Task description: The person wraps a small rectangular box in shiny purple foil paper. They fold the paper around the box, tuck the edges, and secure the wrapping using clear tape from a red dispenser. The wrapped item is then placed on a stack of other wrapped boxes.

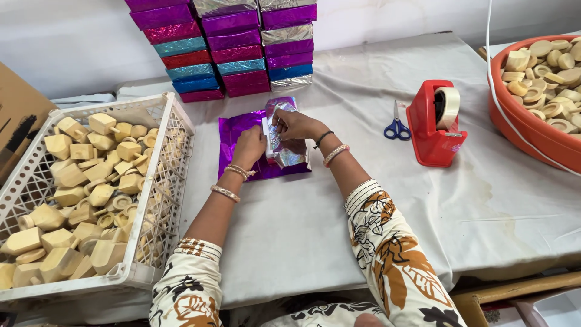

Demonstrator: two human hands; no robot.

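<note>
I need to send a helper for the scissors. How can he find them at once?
Start at the red tape dispenser on the right of the white-covered table. The scissors lie flat just to its left, apart from it. Their blue handles and thin metal blades mark them out from everything nearby.

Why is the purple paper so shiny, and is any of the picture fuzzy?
Head view: the foil mirrors the soft overhead light, so bright glare patches show on it and on the stacked boxes; shadows are faint; both hands, left hand and right hand, look sharp; the edges of the picture bend slightly.
</note>
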